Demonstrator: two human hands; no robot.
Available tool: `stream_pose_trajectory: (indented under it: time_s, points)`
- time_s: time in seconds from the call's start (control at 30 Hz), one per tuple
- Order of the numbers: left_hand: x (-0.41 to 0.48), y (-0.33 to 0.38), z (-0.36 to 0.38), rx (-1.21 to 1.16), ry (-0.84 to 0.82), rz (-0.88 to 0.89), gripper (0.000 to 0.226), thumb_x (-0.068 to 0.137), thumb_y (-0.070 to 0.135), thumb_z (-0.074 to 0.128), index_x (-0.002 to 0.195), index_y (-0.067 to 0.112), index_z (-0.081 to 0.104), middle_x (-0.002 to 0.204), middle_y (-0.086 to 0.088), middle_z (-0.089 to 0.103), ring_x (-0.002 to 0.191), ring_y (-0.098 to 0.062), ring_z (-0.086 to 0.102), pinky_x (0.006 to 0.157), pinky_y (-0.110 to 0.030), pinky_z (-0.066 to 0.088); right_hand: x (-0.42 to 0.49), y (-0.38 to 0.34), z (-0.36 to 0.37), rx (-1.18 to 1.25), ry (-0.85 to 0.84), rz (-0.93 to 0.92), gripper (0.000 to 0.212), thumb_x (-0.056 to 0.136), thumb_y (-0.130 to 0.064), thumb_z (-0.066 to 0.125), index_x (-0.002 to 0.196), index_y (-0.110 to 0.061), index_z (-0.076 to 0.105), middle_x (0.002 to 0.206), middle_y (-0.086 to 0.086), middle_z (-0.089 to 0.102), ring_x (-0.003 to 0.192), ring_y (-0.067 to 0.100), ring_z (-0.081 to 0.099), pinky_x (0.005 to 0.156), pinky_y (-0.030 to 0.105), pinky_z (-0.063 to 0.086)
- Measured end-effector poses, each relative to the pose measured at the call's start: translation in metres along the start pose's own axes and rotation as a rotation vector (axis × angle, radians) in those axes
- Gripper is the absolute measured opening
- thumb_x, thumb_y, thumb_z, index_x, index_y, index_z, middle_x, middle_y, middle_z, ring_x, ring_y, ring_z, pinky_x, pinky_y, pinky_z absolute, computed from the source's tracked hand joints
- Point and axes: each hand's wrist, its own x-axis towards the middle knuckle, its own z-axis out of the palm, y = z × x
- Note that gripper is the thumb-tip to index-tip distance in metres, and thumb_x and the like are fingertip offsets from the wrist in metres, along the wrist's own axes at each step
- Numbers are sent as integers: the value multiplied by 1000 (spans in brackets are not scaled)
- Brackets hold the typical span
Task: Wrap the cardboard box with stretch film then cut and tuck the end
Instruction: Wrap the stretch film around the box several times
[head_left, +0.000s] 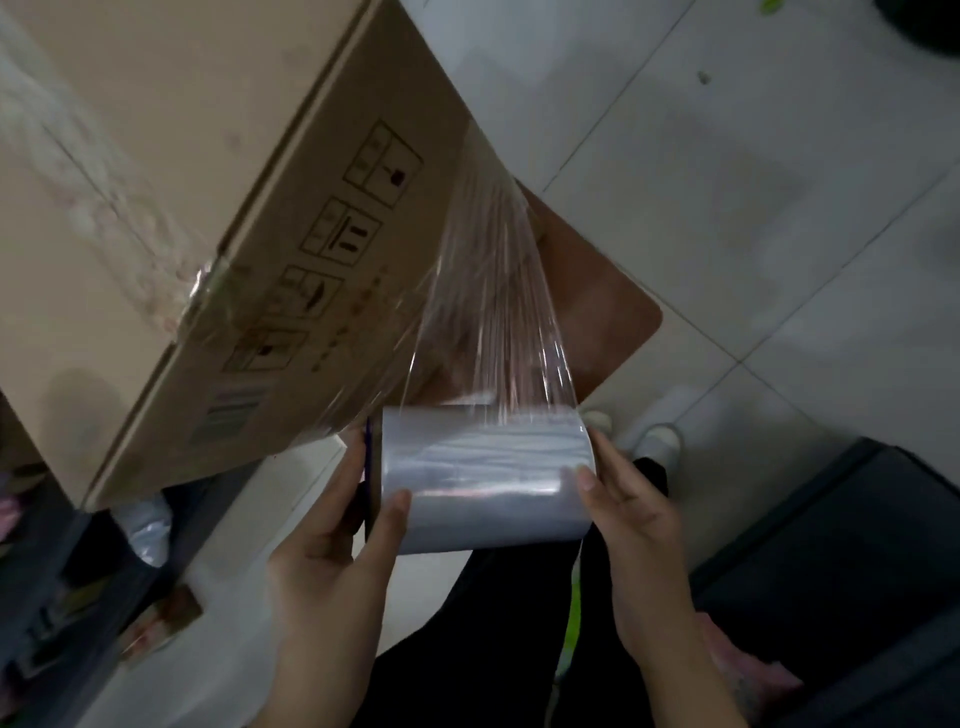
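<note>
Head view | box (208, 208) at upper left, on brown board (613, 322) | film (488, 312) stretched taut from box's right edge down to roll (488, 478) | left hand (332, 540) and right hand (634, 525) apart, each gripping 1 roll end, thumbs on roll face

Box (208, 208): plain brown cardboard, matt, dark marks printed on the side facing you.
Film (488, 312): thin clear plastic, glossy, finely creased where it's drawn tight.
Roll (483, 478): your wound plastic looks milky white, smooth, softly shiny.
Floor (727, 182): pale tiles, smooth, faint sheen.
Worktop (613, 322): brown, smooth, matt.
</note>
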Motion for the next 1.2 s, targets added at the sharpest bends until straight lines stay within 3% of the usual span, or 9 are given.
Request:
stream_pose_trajectory:
  time_s: [0.23, 0.3, 0.4, 0.63, 0.77, 0.9, 1.0, 1.1, 1.2]
  points:
    - [18, -23, -41, 26, -107, 41, 45, 81, 2, 67, 124, 16, 62, 108, 22, 66, 97, 11, 62, 75, -1, 46, -33, 53, 28, 45, 113, -101, 38, 85, 2, 56, 106, -30, 61, 91, -34, 70, 94, -17, 62, 77, 3, 46]
    - [26, -28, -56, 51, -141, 77, 45, 82, 3, 67, 124, 16, 62, 114, 14, 67, 99, 11, 60, 79, -1, 45, -39, 70, 41, 89, 133, -114, 38, 85, 0, 58, 107, -31, 62, 99, -30, 70, 99, -13, 62, 80, 5, 47]
    - [33, -34, -78, 71, -150, 125, 44, 81, 5, 68, 122, 18, 62, 116, 10, 67, 103, 8, 60, 83, -2, 44, -49, 88, 59, 124, 135, -140, 37, 86, 1, 56, 105, -31, 62, 89, -33, 70, 95, -16, 62, 76, 3, 46]
    - [36, -51, -114, 87, -199, 169, 45, 78, 2, 69, 120, 18, 63, 97, 35, 64, 97, 13, 61, 78, -2, 46, -71, 126, 84, 208, 205, -171, 37, 71, -22, 63, 106, -33, 65, 96, -27, 72, 99, -10, 64, 78, 5, 46]
    - [50, -66, -133, 96, -265, 218, 48, 73, -1, 68, 118, 15, 62, 102, 29, 66, 101, 6, 62, 88, -11, 47, -81, 154, 99, 220, 250, -203, 34, 73, -22, 62, 104, -34, 64, 94, -30, 71, 96, -14, 63, 77, 4, 46]
    - [77, -71, -157, 161, -376, 233, 46, 78, -5, 66, 118, 18, 61, 91, 36, 64, 86, 17, 61, 72, 1, 44, -87, 187, 129, 254, 297, -223, 36, 74, -19, 60, 108, -32, 64, 96, -30, 71, 99, -13, 62, 82, 6, 48]
    - [100, -70, -184, 207, -449, 267, 44, 80, -4, 65, 121, 12, 61, 103, 21, 69, 86, 18, 60, 72, 2, 42, -92, 207, 163, 339, 304, -220, 53, 70, -26, 63, 122, -22, 62, 109, -20, 71, 109, -1, 63, 92, 16, 49]
    - [121, -65, -206, 244, -473, 284, 43, 82, -6, 63, 124, 5, 59, 114, 2, 67, 81, 18, 61, 70, 3, 43, -96, 224, 196, 400, 323, -225, 39, 72, -21, 62, 110, -30, 65, 97, -24, 73, 99, -6, 65, 81, 10, 50]
    - [134, -62, -220, 294, -468, 346, 43, 81, -2, 66, 122, 9, 61, 112, 1, 68, 82, 17, 61, 71, 2, 44, -92, 238, 218, 487, 328, -233, 34, 72, -20, 63, 104, -32, 66, 96, -23, 74, 99, -5, 66, 81, 10, 51]
